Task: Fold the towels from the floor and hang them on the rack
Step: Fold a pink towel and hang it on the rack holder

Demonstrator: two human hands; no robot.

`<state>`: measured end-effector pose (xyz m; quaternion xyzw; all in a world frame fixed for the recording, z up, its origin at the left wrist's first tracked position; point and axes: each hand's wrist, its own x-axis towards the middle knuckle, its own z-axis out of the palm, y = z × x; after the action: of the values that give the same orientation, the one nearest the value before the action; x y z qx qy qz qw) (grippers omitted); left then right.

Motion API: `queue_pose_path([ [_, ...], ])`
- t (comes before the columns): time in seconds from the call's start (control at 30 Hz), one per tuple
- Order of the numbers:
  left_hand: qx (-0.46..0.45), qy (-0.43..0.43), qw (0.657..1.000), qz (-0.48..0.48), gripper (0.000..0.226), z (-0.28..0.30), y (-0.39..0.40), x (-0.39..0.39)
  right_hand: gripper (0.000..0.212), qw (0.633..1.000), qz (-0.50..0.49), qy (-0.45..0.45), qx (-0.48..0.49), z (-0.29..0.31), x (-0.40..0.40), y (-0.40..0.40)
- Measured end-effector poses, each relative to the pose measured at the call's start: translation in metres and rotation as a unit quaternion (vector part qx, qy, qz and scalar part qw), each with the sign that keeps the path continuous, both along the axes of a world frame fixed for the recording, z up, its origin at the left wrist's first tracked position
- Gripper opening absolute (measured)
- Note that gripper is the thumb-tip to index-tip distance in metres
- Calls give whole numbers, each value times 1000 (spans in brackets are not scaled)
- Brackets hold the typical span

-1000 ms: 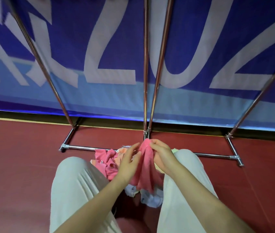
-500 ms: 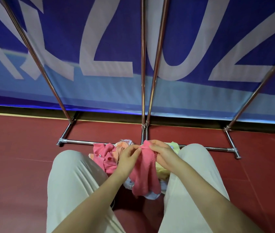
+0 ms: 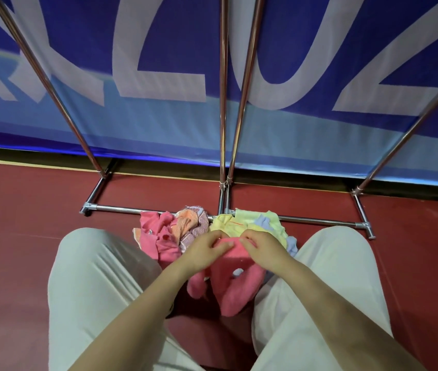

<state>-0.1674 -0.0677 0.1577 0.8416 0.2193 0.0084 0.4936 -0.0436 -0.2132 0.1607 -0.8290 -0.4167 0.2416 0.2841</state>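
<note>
Both the left hand (image 3: 207, 246) and the right hand (image 3: 262, 245) pinch the top edge of the pink terry towel (image 3: 232, 285) with curled fingers, letting it hang free above the red floor (image 3: 25, 223), probably to find its corners for folding.

The left hand (image 3: 207, 246) and right hand (image 3: 262, 243) now sit lower and wider apart, pinching the top edge of the pink towel (image 3: 232, 282), which has gone from a narrow hanging bunch to a spread, sagging sheet. The yellow towel (image 3: 242, 223) behind them shows more fully than a second ago.
</note>
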Motion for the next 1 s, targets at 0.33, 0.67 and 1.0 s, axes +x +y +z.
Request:
queue_pose_path([
  [0.33, -43, -95, 966, 238, 24, 22, 25, -27, 23, 999, 26, 17, 39, 4, -14, 5],
  [0.67, -296, -207, 771, 525, 21, 40, 68, -36, 24, 1000, -8, -22, -1, 0, -7, -3],
  [1.0, -118, -58, 902, 411, 31, 38, 50, -32, 35, 982, -102, 122, 98, 31, -18, 18],
])
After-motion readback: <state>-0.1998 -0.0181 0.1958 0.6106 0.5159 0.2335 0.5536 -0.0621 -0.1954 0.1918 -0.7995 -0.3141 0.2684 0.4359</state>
